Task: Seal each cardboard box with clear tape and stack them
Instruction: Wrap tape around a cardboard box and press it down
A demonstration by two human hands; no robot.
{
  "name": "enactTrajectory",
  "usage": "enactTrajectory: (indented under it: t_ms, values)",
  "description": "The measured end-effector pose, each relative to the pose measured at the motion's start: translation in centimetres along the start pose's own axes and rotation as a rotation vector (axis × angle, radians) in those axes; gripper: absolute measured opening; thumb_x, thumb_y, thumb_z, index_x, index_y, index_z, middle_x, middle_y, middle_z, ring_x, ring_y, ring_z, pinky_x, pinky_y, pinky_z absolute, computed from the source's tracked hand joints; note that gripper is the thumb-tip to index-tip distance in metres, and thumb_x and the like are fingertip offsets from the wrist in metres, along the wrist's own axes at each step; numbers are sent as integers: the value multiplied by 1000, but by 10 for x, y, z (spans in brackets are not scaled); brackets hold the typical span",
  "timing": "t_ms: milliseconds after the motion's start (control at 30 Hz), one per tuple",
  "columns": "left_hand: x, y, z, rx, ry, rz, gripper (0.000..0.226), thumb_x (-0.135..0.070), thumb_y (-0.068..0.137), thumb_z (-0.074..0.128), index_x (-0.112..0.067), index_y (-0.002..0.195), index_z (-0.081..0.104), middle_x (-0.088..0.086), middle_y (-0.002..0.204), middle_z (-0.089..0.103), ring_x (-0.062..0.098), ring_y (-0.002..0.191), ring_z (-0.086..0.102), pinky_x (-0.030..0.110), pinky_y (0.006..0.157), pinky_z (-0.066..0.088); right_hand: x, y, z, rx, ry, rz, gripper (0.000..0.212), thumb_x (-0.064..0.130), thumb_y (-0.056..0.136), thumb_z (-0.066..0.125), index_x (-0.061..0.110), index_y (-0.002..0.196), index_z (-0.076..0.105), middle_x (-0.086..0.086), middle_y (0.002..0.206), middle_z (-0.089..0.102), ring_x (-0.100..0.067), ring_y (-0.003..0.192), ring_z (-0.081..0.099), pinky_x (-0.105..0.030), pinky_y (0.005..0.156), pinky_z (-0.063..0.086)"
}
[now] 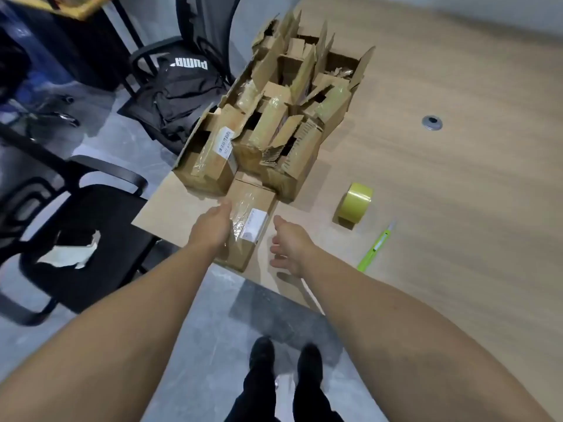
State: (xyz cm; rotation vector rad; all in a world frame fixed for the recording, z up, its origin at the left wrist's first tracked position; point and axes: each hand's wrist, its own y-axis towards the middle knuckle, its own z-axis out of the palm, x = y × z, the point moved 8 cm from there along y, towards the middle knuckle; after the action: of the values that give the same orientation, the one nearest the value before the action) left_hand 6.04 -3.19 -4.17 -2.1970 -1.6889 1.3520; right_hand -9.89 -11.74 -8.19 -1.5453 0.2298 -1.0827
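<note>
Reading labels: white sticker [254,223] on small box [243,254] too blurred; PUMA on black bag [185,92] on chair [143,56]. Small box at table [457,178] near edge, just before big carton [195,150] of boxes. Left hand [213,226] against box's left side, fingers hidden, grip cannot tell. Right hand [289,245] spread, apart from box. Tape roll [356,205], green cutter [376,248] on open wood at right. Grey floor [198,330].

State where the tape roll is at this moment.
In the head view the tape roll stands on edge on the wooden table, right of the small box near the front edge, with the green cutter lying just nearer the person.
</note>
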Motion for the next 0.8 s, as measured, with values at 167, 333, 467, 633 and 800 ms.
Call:
enactTrajectory:
  t_ms: [167, 333, 467, 633, 800]
  values:
    - [29, 25, 0, 57, -2, -61, 67, -55, 105, 24, -5, 135, 56, 20, 137, 57, 38, 126, 53, 45, 107, 42, -12, 21, 40, -8, 145, -18, 47, 51, 105, 35, 25, 141, 51, 2, 134, 59, -21, 121, 55, -43, 105, 45]
    - [47, 34, 0, 86, -22, -124, 67, -56, 105, 24, -4, 132, 57, 12, 131, 57, 33, 126, 50, 34, 96, 33, -13, 33, 49, -140, 145, -100, 37, 49, 98, 37, 26, 109, 64, -4, 114, 70, -24, 106, 66, -48, 103, 50]
    - [51, 33, -2, 117, -72, -140, 72, -62, 102, 25, -5, 135, 56, 17, 138, 57, 35, 127, 51, 43, 112, 36, -22, 30, 46, -166, 259, -77, 30, 41, 97, 43, 24, 105, 67, -5, 103, 74, -25, 99, 69, -49, 101, 52]
    - [48, 13, 7, 130, -107, -157, 73, -65, 100, 26, -8, 131, 59, 16, 133, 60, 35, 122, 55, 48, 110, 40, -31, 19, 27, -185, 283, -86, 33, 37, 94, 47, 23, 115, 67, -5, 101, 75, -26, 93, 70, -43, 89, 57]
    - [38, -19, 32, 170, -157, -165, 80, -74, 90, 27, -14, 128, 63, 12, 126, 64, 35, 116, 58, 50, 108, 43, -50, 2, -10, -188, 302, -96, 30, 35, 94, 50, 22, 113, 69, -4, 93, 74, -25, 84, 68, -39, 79, 57]
